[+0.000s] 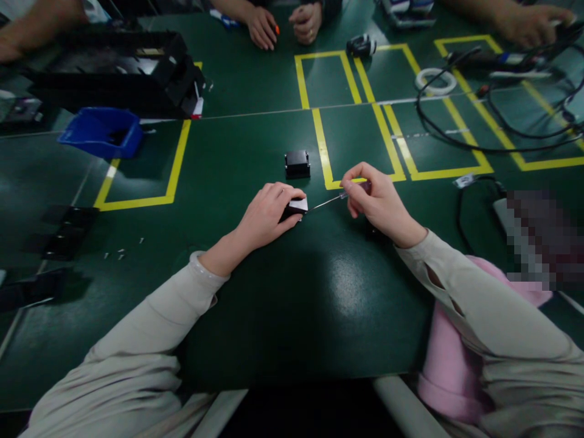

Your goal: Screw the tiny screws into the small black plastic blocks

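Note:
My left hand [270, 213] is closed round a small black box [297, 208] with a light top face, pressing it on the green table. In my right hand [376, 201] is a screwdriver [326, 202], gripped by its handle. Its thin shaft points left, and the tip meets or nearly meets the right side of the box; I cannot tell which. Just beyond my left hand sits a similar black block [297, 163]. Much of the held box is hidden under my fingers.
Loose screws [121, 252] lie at the left, near black parts [68, 234]. A blue bin [104, 131] stands before a black tray [114, 76]. Cables [460, 145] and a white ring [435, 81] lie right. A co-worker's hands [262, 27] rest at the far edge.

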`<state>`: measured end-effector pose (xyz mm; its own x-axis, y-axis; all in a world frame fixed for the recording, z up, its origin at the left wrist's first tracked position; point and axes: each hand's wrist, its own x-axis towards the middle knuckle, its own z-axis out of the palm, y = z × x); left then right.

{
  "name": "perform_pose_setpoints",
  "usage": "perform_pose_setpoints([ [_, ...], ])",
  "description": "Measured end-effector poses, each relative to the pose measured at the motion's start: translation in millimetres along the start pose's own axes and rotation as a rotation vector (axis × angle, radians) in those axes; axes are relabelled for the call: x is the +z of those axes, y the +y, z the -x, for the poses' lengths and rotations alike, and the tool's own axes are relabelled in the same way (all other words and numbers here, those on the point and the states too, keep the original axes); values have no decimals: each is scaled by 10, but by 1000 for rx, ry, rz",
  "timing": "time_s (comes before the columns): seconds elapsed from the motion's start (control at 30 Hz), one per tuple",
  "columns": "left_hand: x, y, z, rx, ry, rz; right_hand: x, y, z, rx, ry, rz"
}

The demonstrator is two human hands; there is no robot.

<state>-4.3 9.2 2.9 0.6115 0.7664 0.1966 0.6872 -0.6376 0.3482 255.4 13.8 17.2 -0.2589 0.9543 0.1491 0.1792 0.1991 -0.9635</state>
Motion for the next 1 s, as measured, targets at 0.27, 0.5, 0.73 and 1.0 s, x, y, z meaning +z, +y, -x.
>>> perform_pose_setpoints([
  [0.27, -5, 7, 4, -5, 0, -8, 10, -6, 1, -12, -4, -26],
  [0.5, -11, 7, 5, -7, -5, 3, 7, 9, 8, -28, 3, -38],
  [0.73, -2, 8, 4, -1, 2, -5, 6, 8, -4, 4, -4, -22],
  [1.0, 25, -28, 9, 24, 24, -9, -4, 23, -12, -41, 6, -12],
])
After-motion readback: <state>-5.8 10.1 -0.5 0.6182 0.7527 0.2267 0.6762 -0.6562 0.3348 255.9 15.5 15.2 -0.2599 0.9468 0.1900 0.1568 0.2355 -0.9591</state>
